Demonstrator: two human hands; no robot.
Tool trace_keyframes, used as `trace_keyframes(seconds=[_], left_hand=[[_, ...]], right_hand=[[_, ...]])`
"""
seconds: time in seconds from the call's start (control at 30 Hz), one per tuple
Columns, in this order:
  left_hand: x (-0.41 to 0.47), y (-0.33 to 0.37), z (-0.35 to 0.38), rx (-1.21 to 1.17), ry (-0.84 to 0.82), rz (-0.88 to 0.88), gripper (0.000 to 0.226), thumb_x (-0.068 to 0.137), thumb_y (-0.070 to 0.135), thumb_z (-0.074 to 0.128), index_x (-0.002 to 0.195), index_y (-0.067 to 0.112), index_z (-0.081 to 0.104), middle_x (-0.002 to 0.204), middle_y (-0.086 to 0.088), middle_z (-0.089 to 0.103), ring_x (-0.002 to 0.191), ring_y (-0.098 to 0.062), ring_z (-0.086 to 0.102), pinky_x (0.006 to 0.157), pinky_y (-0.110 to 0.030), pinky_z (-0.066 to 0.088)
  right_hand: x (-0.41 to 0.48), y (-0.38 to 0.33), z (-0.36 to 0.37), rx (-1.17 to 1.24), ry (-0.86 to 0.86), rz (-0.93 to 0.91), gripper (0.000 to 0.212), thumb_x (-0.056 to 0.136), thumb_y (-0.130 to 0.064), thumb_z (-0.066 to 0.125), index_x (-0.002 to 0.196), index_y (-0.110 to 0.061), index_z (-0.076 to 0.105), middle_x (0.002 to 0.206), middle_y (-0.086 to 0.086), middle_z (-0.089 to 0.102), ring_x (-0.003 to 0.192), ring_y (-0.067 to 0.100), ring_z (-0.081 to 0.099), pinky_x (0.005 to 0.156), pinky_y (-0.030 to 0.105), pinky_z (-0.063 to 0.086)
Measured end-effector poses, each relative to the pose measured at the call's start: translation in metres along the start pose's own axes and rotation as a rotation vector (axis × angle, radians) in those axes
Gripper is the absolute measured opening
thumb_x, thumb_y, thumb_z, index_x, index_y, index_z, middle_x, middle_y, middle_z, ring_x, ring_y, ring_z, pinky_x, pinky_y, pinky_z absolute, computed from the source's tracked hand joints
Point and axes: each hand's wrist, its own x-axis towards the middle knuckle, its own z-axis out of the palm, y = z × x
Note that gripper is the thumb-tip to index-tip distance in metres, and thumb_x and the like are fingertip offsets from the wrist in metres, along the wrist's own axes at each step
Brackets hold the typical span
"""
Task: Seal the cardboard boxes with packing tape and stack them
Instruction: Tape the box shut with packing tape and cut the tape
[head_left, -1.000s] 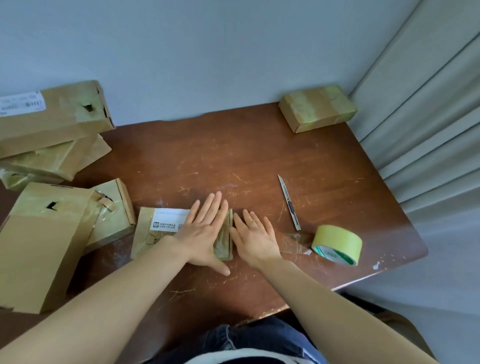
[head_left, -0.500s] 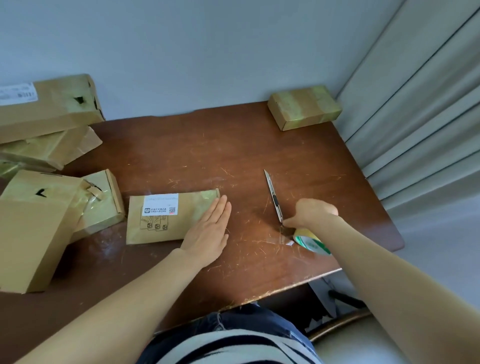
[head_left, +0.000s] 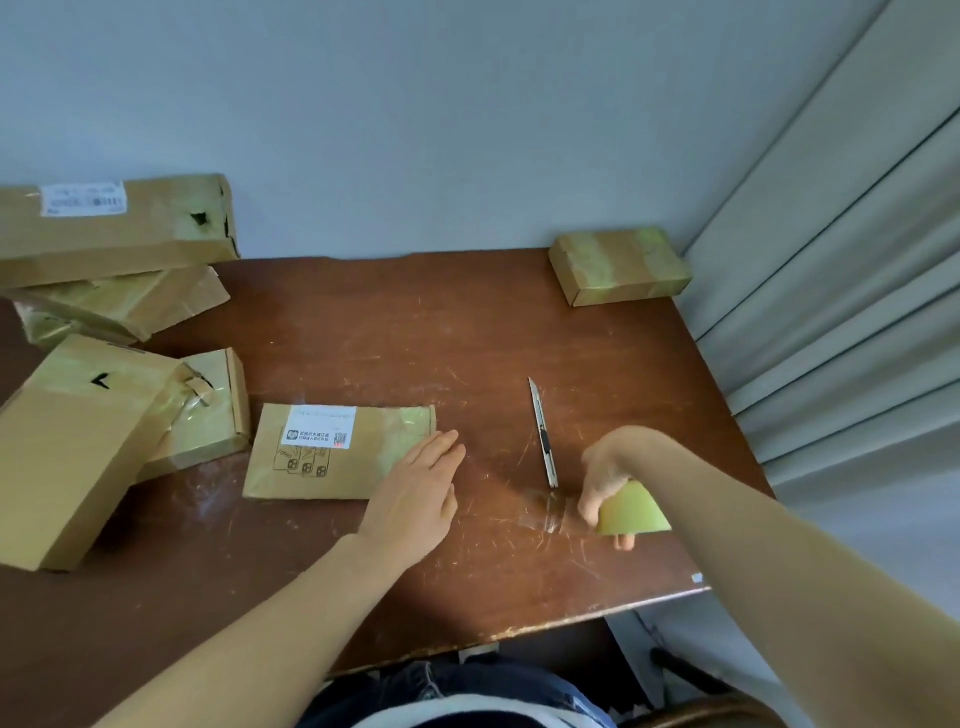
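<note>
i see my left hand (head_left: 415, 488) lying flat, palm down, fingers straight and pressed together, pointing up and to the right. the fingertips rest on the right end of the flat cardboard box (head_left: 337, 452), the one with the white label (head_left: 319, 427); the heel of the hand sits on the brown table (head_left: 363, 338) just below the box's lower right corner. the forearm runs in from the lower left.

my right hand (head_left: 610, 480) is curled around the tape roll (head_left: 631, 509), fingers wrapped over its near-left side and one fingertip poking out below the roll. the wrist is bent down and the forearm crosses in from the lower right, hiding part of the roll. i cannot tell whether the roll touches the table. a short stretch of clear tape (head_left: 550, 512) lies stuck to the table just left of those fingers.

the utility knife (head_left: 543, 434) lies just above and left of the right-hand fingers, blade tip pointing away, apart from both hands.

left of the left fingertips, beyond the flat box, a small taped box (head_left: 208, 410) leans beside a large box (head_left: 67, 447). further up on that side is a stack of boxes (head_left: 114, 228). well beyond the right-hand fingers, at the far right corner, sits one taped box (head_left: 618, 265) by the curtain (head_left: 841, 260).
</note>
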Motion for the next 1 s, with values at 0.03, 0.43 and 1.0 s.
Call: trace_keyframes(seconds=[0.03,0.43,1.0], left_hand=[[0.001,0.002,0.0,-0.016,0.02,-0.012,0.048,0.099,0.015,0.041,0.146,0.017,0.036,0.155,0.006,0.028,0.144,-0.011,0.021,0.11,-0.015,0.011],[0.003,0.013,-0.006,-0.045,-0.021,-0.04,0.05,0.097,0.013,0.043,0.146,0.017,0.035,0.15,0.008,0.033,0.139,-0.009,0.025,0.108,-0.019,0.027],[0.016,0.05,-0.017,-1.364,-0.557,-0.933,0.041,0.092,0.031,0.053,0.116,-0.002,0.052,0.116,-0.02,0.061,0.105,-0.028,0.06,0.071,-0.031,0.053]], right_hand=[[0.004,0.002,0.002,0.037,-0.049,0.014,0.019,0.081,-0.02,0.064,0.09,-0.003,0.065,0.092,0.01,0.074,0.096,0.024,0.07,0.091,0.035,0.052],[0.021,0.001,0.027,0.086,0.363,-0.007,0.017,0.088,-0.024,0.064,0.094,-0.008,0.063,0.084,0.006,0.058,0.08,0.024,0.055,0.067,0.028,0.042],[-0.057,-0.023,0.008,0.206,0.59,-0.142,0.015,0.084,-0.022,0.065,0.085,-0.008,0.07,0.073,0.004,0.062,0.066,0.018,0.056,0.058,0.027,0.045]])
